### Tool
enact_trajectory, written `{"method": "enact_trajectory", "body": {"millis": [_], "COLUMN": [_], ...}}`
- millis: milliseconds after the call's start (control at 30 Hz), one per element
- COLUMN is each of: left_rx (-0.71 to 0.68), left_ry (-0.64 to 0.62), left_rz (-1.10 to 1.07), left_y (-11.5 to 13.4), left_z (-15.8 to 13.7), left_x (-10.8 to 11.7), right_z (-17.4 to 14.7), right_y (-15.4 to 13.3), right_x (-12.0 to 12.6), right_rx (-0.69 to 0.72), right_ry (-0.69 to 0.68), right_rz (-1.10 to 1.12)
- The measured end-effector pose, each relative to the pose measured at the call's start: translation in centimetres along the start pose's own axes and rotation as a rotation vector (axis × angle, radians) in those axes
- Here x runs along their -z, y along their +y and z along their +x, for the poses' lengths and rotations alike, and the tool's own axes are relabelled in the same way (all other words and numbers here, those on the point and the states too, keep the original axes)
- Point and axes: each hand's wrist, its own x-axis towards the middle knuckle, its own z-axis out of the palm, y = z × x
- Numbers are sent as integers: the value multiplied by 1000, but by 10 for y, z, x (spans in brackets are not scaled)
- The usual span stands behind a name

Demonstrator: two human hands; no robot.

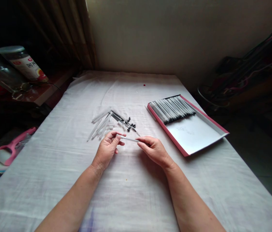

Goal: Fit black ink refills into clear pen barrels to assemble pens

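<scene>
A thin, pale pen barrel (129, 139) stretches level between my two hands above the cloth. My left hand (108, 146) pinches its left end between thumb and fingers. At the other end, my right hand (154, 149) grips it, and its fingers cover that tip. Just beyond lie loose clear pen barrels (99, 127), dark ink refills (118, 117) and small black pen parts (131, 126) in a loose heap. To the right, a shallow red-edged box lid (174, 141) holds a row of pens (172, 109) with black ends.
A white cloth covers the table (126, 199). On a wooden ledge at the left stand a labelled jar (26, 64) and glass items. A pink-handled object (14, 146) lies beside the table's left edge. A wall (162, 38) closes off the far side.
</scene>
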Motion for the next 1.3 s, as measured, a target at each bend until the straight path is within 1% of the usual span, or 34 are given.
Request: {"method": "enact_trajectory", "body": {"millis": [100,200,367,467,633,800,867,900,1000,1067,1133,1200,1300], "left_rx": [10,24,-22,-25,8,-8,-6,0,26,34,29,16,0], "left_ry": [13,62,118,135,130,112,89,80,73,70,62,56,47], "left_rz": [-15,-50,-51,-52,-54,-61,-76,-90,-124,-118,-99,-83,-72], "left_y": [-5,-9,-14,-15,-15,-12,-10,-9,-7,-8,-9,-11,-12], "left_z": [1,4,5,5,6,6,6,6,8,10,11,12,12], "left_x": [-1,-2,-5,-6,-6,-4,-2,-1,2,4,4,4,5], "right_z": [-1,-1,-1,-1,0,1,3,5,19,34,52,68,85], "right_y": [3,4,4,5,6,-2,-8,-10,-16,-16,-13,-8,1], "right_x": [1,-2,-9,-11,-13,-14,-7,-2,26,48,67,77,79], "right_rx": [74,116,117,119,145,142,101,73,-19,-71,-158,-255,-332], "right_ry": [-32,-2,34,51,52,37,73,121,350,476,551,571,539], "right_rz": [-104,-135,-137,-125,-145,-204,-232,-249,-337,-467,-621,-728,-821]}}
